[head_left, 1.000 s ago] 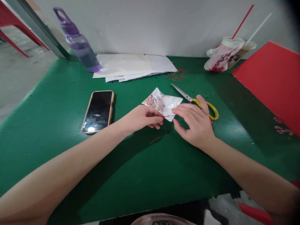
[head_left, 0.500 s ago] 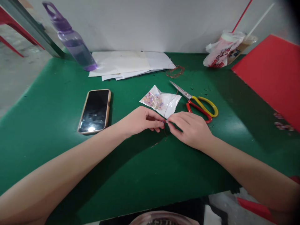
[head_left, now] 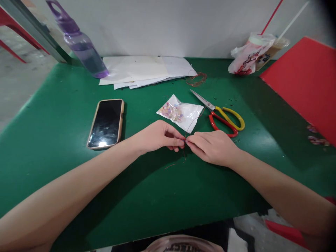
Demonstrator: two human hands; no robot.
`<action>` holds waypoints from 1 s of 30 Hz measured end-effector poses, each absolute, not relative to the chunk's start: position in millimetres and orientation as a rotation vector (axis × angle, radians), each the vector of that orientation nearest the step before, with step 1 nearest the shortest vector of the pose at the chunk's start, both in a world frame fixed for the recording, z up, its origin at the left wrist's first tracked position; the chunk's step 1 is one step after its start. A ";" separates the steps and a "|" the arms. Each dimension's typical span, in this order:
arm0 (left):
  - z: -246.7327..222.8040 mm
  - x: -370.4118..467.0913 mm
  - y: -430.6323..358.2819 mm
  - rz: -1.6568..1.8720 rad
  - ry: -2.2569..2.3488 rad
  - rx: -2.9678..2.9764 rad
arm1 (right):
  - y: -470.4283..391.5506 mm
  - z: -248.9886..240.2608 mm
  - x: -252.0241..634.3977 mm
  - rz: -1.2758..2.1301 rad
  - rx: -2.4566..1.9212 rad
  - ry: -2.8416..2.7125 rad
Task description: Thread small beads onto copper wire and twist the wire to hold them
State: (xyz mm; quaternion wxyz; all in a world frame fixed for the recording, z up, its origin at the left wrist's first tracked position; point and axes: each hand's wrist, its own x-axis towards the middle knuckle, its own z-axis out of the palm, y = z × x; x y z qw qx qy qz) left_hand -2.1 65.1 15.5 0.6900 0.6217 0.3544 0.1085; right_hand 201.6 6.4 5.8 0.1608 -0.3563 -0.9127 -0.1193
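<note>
Over the middle of the green table [head_left: 147,199], my left hand [head_left: 168,136] is closed in a pinch on a thin reddish-brown string [head_left: 184,154]. My right hand [head_left: 210,147] pinches the same string, its fingertips meeting those of the left. A small bluish spot shows between the fingertips, too small to name. One end of the string hangs below the hands; another stretch curves up past a small clear-and-white packet [head_left: 181,112] of colourful beads. Scissors [head_left: 217,112] with one yellow and one red handle lie just beyond my right hand.
A phone [head_left: 106,124] lies left of my hands. Behind stand a purple water bottle [head_left: 84,52], white papers [head_left: 136,70] and a coil of string [head_left: 196,79]. At right are bagged drinks [head_left: 252,56], a red board [head_left: 304,80] and small colourful pieces [head_left: 317,140].
My right hand has lowered slightly and its fingers have closed in against the left fingertips. The string's upper stretch has swung to the right, and its lower end has shifted.
</note>
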 end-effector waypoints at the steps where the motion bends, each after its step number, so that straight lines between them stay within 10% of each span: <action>1: 15.8 -2.2 65.1 0.235 0.792 1.391 | 6.7 5.7 202.5 -0.327 -0.995 -2.616; 30: 26.9 2.4 61.7 0.239 0.820 1.484 | 9.3 1.0 208.1 -0.400 -0.929 -2.473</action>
